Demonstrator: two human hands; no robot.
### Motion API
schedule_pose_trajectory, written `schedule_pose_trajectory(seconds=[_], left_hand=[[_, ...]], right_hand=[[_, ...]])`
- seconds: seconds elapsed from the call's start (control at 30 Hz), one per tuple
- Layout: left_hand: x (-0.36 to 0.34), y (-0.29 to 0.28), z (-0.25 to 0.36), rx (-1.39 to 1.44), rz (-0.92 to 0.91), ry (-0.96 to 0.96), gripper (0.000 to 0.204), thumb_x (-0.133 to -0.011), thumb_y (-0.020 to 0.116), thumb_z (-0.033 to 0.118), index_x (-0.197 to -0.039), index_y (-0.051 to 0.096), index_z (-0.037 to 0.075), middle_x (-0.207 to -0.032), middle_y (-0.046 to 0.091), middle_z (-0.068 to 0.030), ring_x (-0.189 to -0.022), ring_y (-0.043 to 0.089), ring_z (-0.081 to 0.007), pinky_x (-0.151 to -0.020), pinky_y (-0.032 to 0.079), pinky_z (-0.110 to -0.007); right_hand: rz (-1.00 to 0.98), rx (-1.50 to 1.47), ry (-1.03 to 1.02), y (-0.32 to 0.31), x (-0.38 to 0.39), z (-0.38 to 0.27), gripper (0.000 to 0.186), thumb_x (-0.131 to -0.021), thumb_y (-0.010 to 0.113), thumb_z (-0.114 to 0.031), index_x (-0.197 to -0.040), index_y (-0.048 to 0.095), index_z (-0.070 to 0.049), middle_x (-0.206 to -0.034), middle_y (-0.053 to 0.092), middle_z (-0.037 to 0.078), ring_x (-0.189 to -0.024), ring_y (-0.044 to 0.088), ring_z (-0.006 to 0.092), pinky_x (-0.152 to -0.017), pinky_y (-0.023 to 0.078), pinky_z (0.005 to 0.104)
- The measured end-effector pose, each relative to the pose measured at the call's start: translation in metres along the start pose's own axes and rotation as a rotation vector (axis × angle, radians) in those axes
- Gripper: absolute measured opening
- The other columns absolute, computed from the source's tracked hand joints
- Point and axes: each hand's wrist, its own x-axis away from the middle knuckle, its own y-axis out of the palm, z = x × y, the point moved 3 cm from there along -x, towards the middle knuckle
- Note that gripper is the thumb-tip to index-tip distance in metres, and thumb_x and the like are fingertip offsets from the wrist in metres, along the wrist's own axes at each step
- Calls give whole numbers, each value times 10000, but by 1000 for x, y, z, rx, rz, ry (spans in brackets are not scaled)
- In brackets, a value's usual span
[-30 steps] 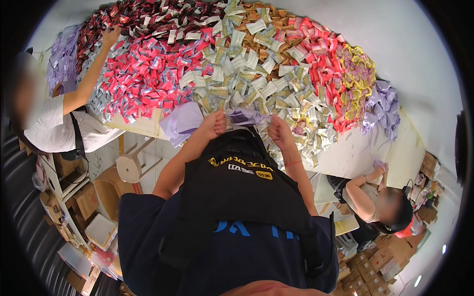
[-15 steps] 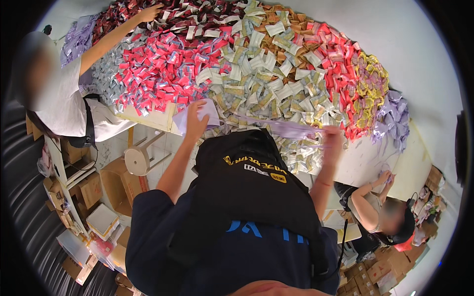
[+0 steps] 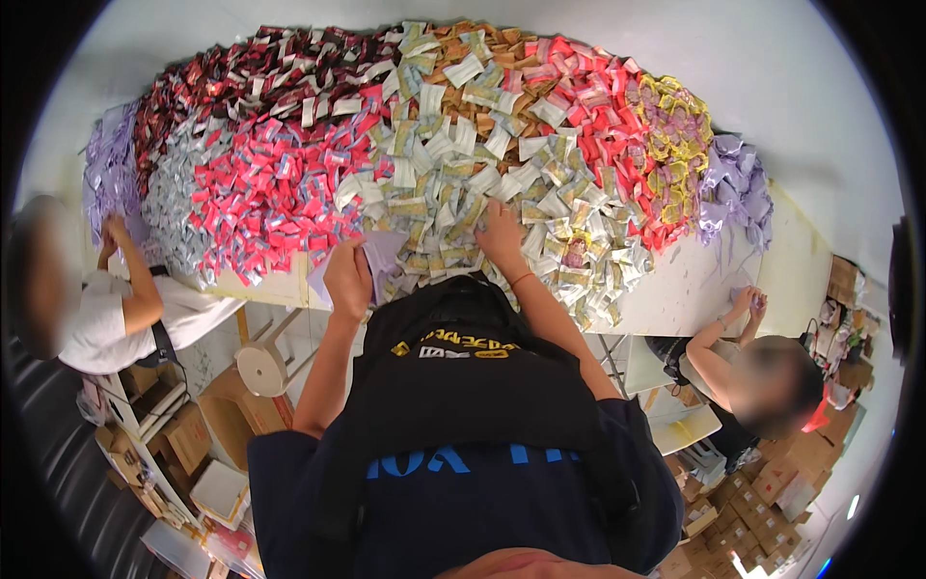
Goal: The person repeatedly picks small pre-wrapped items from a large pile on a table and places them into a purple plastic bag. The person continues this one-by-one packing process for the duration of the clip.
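Observation:
My left hand point(image 3: 349, 280) is closed around a light purple bag point(image 3: 384, 253) at the table's near edge, left of the middle. Part of the bag sticks out on each side of the fingers. My right hand point(image 3: 499, 236) reaches onto a broad pile of small white and green packets point(image 3: 449, 207). Its thumb stands apart from the fingers, whose tips touch the packets; nothing shows in its grasp. Pink packets point(image 3: 280, 198) are heaped just left of this pile.
Behind lie dark red packets point(image 3: 280, 72), brown packets point(image 3: 506, 43), red packets point(image 3: 603, 106) and yellow-edged packets point(image 3: 670, 121). Purple bags point(image 3: 738, 188) lie at the right end. Co-workers stand left and right. A round stool point(image 3: 262, 370) and cardboard boxes point(image 3: 241, 400) are below the table.
My right hand has come left onto the white and green packets; the purple strip near it is gone. My left hand keeps the bag. The left co-worker's arm has pulled back from the dark red packets.

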Motion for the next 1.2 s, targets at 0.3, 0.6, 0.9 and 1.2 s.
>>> schedule_pose_trajectory(seconds=[0.3,0.6,0.9,1.2], left_hand=[[-19,57,39,252,-319,-219,105,-872,539,97,-957,584,54,-526,433,-52,-462,393,-106,-443,314,-279],[-40,89,48,315,-433,-291,107,-861,542,100,-948,591,60,-556,491,-67,-474,453,-122,-462,346,-276],[-50,112,55,363,-527,-301,93,-860,538,72,-934,588,49,-539,431,-18,-480,388,-84,-452,305,-258],[-58,127,64,349,-591,-265,98,-853,551,64,-933,601,37,-526,356,11,-481,321,-69,-441,255,-253]], right_hand=[[198,-286,191,-62,-107,46,260,-691,654,-230,-859,597,-40,-817,585,163,-793,581,328,-680,470,417],[230,-196,213,-51,-181,50,216,-709,696,-217,-822,613,-52,-934,579,136,-845,579,325,-745,478,384],[653,-966,595,-97,-211,173,273,-816,653,-251,-829,578,11,-635,608,74,-513,556,107,-434,418,244],[317,-407,602,-94,-219,168,471,-676,695,-457,-865,646,-30,-713,641,98,-673,630,199,-601,495,318]])
